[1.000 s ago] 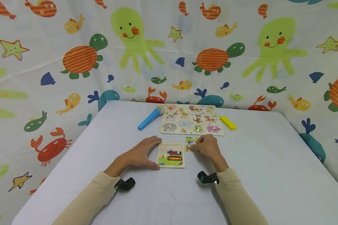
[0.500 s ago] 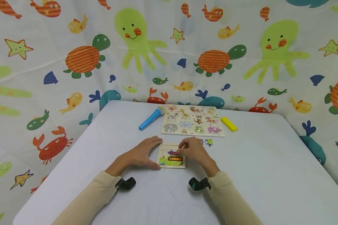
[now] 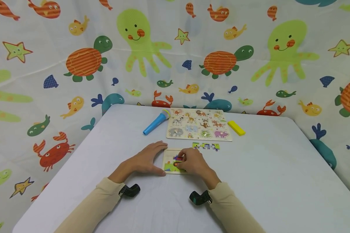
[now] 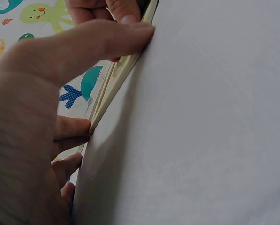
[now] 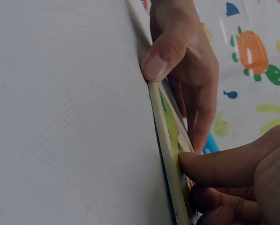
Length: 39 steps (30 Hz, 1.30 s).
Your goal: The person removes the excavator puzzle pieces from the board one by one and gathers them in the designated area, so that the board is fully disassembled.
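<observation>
A small square wooden puzzle tray (image 3: 168, 154) lies on the white table, its lower part filled with a colourful picture of a tracked vehicle on green. My left hand (image 3: 147, 159) holds the tray's left side, thumb at the near corner and fingers at the far one. Over the tray's right half, my right hand (image 3: 193, 161) has thumb and fingertips together low at the picture, pinching a jigsaw piece that the fingers mostly hide. In the right wrist view, the right thumb (image 5: 215, 168) is right at the green picture inside the tray rim (image 5: 164, 136).
Loose jigsaw pieces (image 3: 205, 146) lie in a row beyond the tray. Behind them is a wooden animal puzzle board (image 3: 199, 124), between a blue toy microphone (image 3: 155, 125) and a yellow block (image 3: 236, 128). A curtain with sea animals (image 3: 175, 64) hangs behind the table.
My right hand has moved left from the loose pieces onto the tray and lower over its picture. One piece near the tray has left the table. My left hand has stayed put.
</observation>
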Each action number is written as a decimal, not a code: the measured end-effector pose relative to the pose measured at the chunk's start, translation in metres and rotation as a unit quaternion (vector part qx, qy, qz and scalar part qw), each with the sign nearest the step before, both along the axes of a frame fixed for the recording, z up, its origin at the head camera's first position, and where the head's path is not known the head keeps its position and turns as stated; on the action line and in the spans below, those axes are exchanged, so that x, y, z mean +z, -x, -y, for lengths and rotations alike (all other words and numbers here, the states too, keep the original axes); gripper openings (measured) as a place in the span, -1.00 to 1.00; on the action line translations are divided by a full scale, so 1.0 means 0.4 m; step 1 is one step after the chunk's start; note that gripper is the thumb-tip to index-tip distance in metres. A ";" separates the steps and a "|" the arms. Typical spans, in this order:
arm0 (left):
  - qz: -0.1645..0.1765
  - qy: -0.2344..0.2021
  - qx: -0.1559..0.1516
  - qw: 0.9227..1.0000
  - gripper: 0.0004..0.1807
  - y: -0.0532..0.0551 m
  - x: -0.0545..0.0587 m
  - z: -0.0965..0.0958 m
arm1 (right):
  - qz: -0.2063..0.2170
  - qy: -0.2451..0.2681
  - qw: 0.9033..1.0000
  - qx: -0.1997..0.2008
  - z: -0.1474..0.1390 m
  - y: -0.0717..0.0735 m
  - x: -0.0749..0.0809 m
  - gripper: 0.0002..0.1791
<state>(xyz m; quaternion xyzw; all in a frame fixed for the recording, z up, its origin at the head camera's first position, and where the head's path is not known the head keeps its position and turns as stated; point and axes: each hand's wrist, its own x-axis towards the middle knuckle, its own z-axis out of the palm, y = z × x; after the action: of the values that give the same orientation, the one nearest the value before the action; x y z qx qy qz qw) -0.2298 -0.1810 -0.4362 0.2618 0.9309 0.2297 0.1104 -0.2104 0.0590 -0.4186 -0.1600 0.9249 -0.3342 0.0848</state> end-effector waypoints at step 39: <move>-0.008 -0.006 -0.002 1.000 0.19 -0.006 0.000 0.003 | -0.009 0.138 0.990 -0.024 -0.016 -0.009 0.014 -0.84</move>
<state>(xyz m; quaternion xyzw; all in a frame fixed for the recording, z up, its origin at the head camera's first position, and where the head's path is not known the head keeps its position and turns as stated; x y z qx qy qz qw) -0.2273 -0.1820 -0.4362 0.2660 0.9298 0.2333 0.1017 -0.2070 0.0654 -0.4131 -0.1510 0.8743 -0.4590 0.0459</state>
